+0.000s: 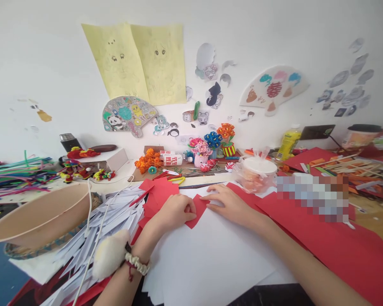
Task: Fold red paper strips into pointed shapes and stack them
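A small piece of red paper (197,213) lies tilted over a stack of white sheets (210,259). My left hand (174,211) is closed, its curled fingers and thumb at the paper's left edge. My right hand (231,204) has its fingers stretched out and apart, with the fingertips touching the upper right edge of the same paper. Several red paper pieces (161,193) are piled just behind my left hand. A cream scrunchie (138,262) and a fluffy white pompom (111,255) are on my left wrist.
Folded white paper strips (115,216) heap up to the left, beside a beige basin (44,212). Large red sheets (332,246) spread on the right. Behind stand a plastic-wrapped tub (258,168), pipe-cleaner flowers (212,140) and a yellow bottle (289,142). A white cable (89,208) crosses the left side.
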{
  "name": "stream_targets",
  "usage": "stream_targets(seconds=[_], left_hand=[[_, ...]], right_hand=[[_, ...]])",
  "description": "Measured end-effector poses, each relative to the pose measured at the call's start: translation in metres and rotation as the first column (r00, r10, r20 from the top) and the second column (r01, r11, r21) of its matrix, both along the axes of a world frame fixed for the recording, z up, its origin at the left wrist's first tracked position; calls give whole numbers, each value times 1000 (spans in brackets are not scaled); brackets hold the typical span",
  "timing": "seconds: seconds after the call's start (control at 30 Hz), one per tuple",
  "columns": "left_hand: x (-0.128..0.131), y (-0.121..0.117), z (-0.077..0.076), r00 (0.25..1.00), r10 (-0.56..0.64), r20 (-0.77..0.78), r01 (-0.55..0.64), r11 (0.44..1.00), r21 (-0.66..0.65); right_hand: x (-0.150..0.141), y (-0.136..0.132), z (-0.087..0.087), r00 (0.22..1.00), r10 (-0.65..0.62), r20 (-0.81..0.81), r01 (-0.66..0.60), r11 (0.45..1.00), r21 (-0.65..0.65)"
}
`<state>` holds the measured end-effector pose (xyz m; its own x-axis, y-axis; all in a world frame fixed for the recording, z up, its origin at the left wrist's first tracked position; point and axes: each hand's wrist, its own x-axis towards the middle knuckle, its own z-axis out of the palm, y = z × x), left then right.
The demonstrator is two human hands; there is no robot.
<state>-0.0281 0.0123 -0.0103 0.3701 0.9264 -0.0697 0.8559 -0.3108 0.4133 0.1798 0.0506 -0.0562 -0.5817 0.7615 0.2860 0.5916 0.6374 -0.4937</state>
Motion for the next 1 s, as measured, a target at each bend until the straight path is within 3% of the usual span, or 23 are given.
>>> stream_targets(seconds=[0.23,0.33,0.43,0.63,0.8,1.0], left_hand=[[0,-6,9,974,-177,138,196,972,-133],[2,-3,6,999,43,20,-45,996,74],[4,0,1,966,244,-79,-227,957,182],[1,5,-7,967,240,91,-250,960,126],[-6,9,-4,930,351,105,-366,898,242],[-2,8,-2,955,272,116,-294,915,275]], right_hand=[[1,1,-1,1000,0,5,0,1000,7],[1,1,-1,1000,5,3,-5,1000,26],[1,0,0,1000,6,7,-6,1000,23],[1,-2,2,1000,5,11,-5,1000,18],[1,-2,2,1000,1,21,-1,1000,22],[1,1,3,999,4,34,-9,992,124]])
